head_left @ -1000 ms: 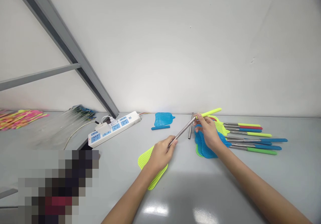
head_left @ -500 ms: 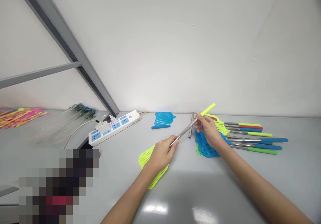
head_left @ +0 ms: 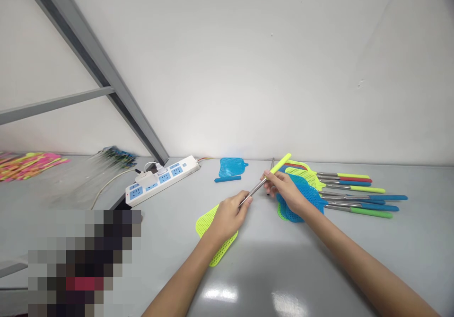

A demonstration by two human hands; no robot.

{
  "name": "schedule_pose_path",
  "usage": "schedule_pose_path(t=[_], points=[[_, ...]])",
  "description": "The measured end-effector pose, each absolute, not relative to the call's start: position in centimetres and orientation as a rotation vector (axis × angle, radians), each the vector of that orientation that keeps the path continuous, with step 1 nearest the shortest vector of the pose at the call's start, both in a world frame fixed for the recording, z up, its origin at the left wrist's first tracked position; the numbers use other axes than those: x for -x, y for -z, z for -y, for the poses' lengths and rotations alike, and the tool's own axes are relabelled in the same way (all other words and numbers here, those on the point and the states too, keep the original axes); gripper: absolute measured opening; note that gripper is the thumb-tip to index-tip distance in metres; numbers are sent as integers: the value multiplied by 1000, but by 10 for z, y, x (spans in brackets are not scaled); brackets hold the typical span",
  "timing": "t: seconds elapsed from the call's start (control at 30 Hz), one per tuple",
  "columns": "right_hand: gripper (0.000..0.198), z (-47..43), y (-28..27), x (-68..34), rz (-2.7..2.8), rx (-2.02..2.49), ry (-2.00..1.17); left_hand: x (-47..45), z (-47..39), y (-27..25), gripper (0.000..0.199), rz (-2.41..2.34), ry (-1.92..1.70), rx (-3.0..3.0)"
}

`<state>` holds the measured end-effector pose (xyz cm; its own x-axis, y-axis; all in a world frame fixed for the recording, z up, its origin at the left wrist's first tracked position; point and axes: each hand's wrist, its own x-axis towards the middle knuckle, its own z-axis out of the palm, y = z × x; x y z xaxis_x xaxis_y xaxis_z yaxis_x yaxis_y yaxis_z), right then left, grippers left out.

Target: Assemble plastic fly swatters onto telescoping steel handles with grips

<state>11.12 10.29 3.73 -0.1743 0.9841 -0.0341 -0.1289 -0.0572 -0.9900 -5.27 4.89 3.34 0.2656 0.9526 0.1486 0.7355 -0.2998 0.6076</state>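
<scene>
The telescopic metal rod (head_left: pixel 256 189) with the yellow-green grip (head_left: pixel 281 163) is shorter than it was a second ago: the grip end, which reached out toward 2 o'clock over the pile, now sits much nearer the left hand, and the bare metal between the two hands has shrunk to a short stretch. So the rod is being pushed together, and judging by the little metal left showing, that collapse looks close to finished.

The left hand (head_left: pixel 227 215) is closed around the near end of the rod and has hardly shifted; under it lies the yellow-green swatter head (head_left: pixel 209 234), flat on the table (head_left: pixel 319 269). The right hand (head_left: pixel 283 189) pinches the rod just below the grip, fingers closed on it, and has travelled toward 8 o'clock. The rod hangs above the table, slanting from the left hand up toward 1 o'clock.

At 3 o'clock of the right hand lies the pile of finished swatters (head_left: pixel 340 194), heads overlapping, handles pointing right. A loose metal tube (head_left: pixel 271 164) shows just behind the right hand. At 11 o'clock lie a blue swatter head (head_left: pixel 231 167) and a blue grip (head_left: pixel 227 179), and farther left the power strip (head_left: pixel 161 180).
</scene>
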Motion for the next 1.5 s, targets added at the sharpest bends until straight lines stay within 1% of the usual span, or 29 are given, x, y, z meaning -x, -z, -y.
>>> schedule_pose_path(t=[0.67, 1.1, 1.5], points=[[39, -104, -32, -112, 1271, 1094, -1470, 53, -49, -30, 30, -1512, -721, -2135], [36, -104, -25, -113, 1278, 1105, -1464, 53, -49, -28, 31, -1496, -629, -2140], [37, -106, -18, -116, 1212, 1019, -1554, 53, -48, -27, 31, -1482, -608, -2157]])
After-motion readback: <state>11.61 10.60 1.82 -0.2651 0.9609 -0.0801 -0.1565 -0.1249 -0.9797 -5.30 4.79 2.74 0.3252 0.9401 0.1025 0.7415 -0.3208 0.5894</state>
